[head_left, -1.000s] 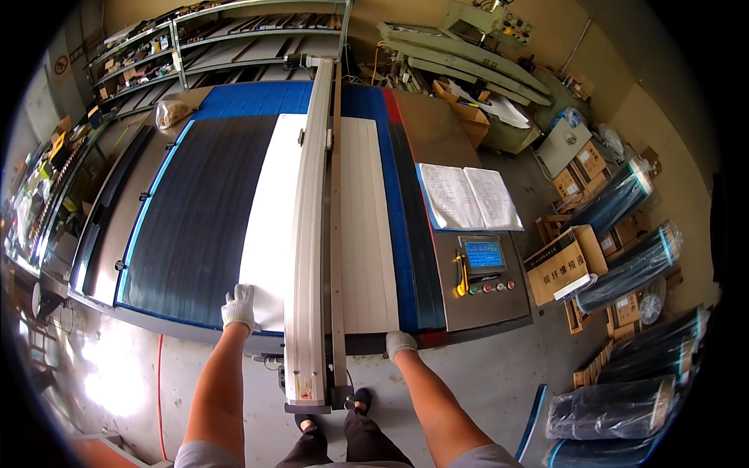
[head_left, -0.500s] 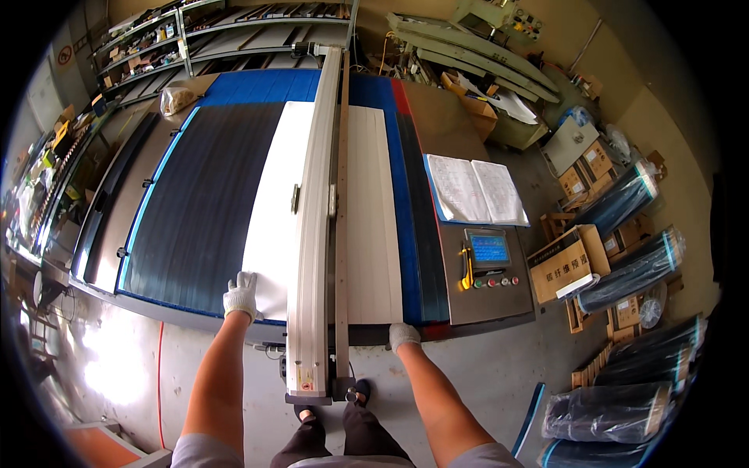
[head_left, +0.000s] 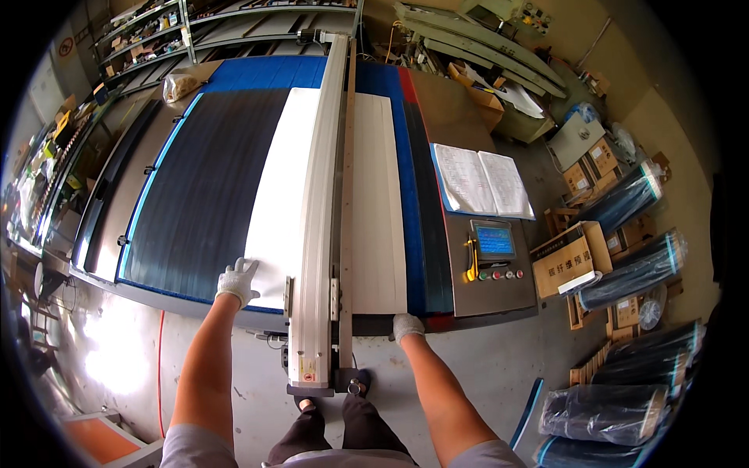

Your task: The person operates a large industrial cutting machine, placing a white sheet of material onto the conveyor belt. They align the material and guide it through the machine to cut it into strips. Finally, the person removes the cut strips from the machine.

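In a pale knit glove, my left hand (head_left: 238, 282) lies open with fingers spread over the near end of the white sheet (head_left: 273, 210), close to its border with the dark ribbed sheet (head_left: 203, 179). My right hand (head_left: 407, 326), gloved too, is curled at the table's front edge (head_left: 367, 324), beside the near corner of a second pale strip (head_left: 374, 226); its fingertips are hidden. Between my hands a long metal gantry beam (head_left: 314, 226) crosses the table, with small slide blocks (head_left: 335, 299) near its close end.
At right on the table lie an open notebook (head_left: 484, 181), a control screen (head_left: 494, 240) and a yellow cutter (head_left: 471, 260). Wrapped dark rolls (head_left: 605, 413) and cardboard boxes (head_left: 571, 257) stand on the right floor. Shelves (head_left: 148, 39) line the back; clips (head_left: 122, 240) hold the dark sheet's left edge.
My left hand has spread its fingers and shifted slightly on the sheet. The slide blocks have travelled along the beam toward me. My right hand stays at the front edge.
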Demonstrator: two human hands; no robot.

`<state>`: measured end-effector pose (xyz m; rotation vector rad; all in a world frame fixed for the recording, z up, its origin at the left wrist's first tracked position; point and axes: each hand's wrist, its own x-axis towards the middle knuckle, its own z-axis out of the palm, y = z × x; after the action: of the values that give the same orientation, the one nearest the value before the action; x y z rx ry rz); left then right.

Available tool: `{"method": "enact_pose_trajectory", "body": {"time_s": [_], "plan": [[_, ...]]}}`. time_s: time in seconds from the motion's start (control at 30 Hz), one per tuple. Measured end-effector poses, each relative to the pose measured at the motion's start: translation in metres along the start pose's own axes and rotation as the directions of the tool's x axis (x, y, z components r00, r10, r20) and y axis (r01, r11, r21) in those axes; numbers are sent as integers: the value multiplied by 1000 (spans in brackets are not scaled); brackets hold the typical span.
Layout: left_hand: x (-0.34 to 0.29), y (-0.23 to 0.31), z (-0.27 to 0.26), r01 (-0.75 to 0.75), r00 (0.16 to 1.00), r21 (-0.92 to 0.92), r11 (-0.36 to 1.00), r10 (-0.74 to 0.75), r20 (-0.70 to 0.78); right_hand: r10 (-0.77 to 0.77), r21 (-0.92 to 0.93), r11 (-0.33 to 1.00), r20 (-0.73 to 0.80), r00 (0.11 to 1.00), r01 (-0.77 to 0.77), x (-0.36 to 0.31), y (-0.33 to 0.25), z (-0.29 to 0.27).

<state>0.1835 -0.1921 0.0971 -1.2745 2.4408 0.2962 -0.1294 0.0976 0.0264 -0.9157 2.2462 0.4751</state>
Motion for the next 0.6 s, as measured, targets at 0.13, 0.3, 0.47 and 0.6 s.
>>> {"method": "enact_pose_trajectory", "body": {"time_s": [0.13,0.3,0.47,0.6], "plan": [[2,3,-4,-27,998,86,996,22,55,28,12,1000,22,999,-28,5,3,4],[0,1,-3,-6,999,105,994,1,43,31,42,999,46,998,-33,-1,-2,-6],[3,1,1,-2,999,105,994,-2,34,41,49,998,20,999,-42,12,4,8],[4,1,4,-6,1000,110,994,5,10,48,39,998,57,997,-50,27,8,20]]}}
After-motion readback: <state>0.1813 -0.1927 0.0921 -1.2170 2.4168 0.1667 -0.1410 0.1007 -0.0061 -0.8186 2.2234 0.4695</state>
